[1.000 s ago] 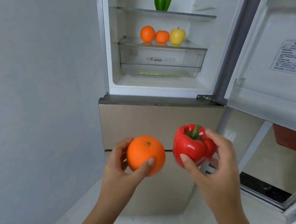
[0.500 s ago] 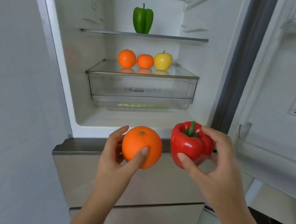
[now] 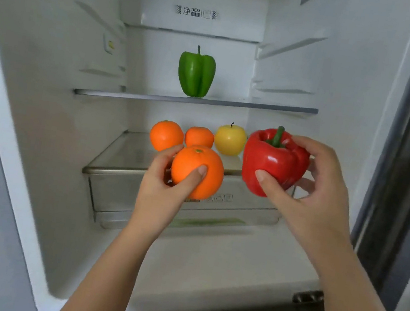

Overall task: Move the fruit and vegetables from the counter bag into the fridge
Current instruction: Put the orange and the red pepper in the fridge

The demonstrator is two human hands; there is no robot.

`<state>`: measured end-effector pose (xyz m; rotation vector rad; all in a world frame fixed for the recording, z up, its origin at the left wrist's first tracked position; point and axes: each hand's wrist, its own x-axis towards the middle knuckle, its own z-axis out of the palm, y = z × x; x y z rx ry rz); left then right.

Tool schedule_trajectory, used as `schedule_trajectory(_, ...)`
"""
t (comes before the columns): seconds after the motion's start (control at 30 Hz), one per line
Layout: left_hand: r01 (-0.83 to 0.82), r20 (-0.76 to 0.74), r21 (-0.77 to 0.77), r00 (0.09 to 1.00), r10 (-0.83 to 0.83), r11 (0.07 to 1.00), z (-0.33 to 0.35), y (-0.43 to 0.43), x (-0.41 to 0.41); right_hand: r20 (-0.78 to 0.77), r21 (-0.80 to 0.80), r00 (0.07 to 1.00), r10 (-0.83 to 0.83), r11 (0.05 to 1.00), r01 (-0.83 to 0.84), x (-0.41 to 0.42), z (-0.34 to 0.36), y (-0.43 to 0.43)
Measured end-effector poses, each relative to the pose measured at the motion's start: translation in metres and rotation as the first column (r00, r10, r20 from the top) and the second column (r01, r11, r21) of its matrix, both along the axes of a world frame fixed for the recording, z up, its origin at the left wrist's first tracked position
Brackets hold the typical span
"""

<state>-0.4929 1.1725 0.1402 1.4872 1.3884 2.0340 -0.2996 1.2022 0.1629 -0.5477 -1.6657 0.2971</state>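
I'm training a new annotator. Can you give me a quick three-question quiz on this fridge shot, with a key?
1. True or false: the left hand holds an orange.
2. What stands alone on the upper shelf? A) apple B) green pepper C) carrot
3. Fill in: the right hand grips the ___.

Key
1. True
2. B
3. red pepper
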Motion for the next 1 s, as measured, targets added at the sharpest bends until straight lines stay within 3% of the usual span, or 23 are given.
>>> schedule_trajectory(0.2,-0.060,-0.065,-0.025,0.996,0.059,0.998,0.018,0.043,-0.022,-0.113,0.047,0.993,0.034,0.998,-0.029,-0.020,0.026,0.034)
schedule_trajectory(0.5,-0.155,-0.217,-0.092,0.967,0.132,0.984,0.031,0.078,-0.028,-0.140,0.148,0.989,0.042,0.989,-0.021,-0.030,0.068,0.072)
schedule_trajectory(0.8,-0.148,-0.383,-0.058,0.917,0.115,0.987,0.026,0.092,-0.024,-0.077,0.045,0.997,0.010,0.999,-0.006,-0.040,0.108,0.123)
schedule_trajectory(1.0,-0.158,-0.398,-0.106,0.911,0.103,0.982,0.032,0.103,-0.032,-0.036,-0.094,0.999,0.022,0.995,-0.025,-0.046,0.125,0.164)
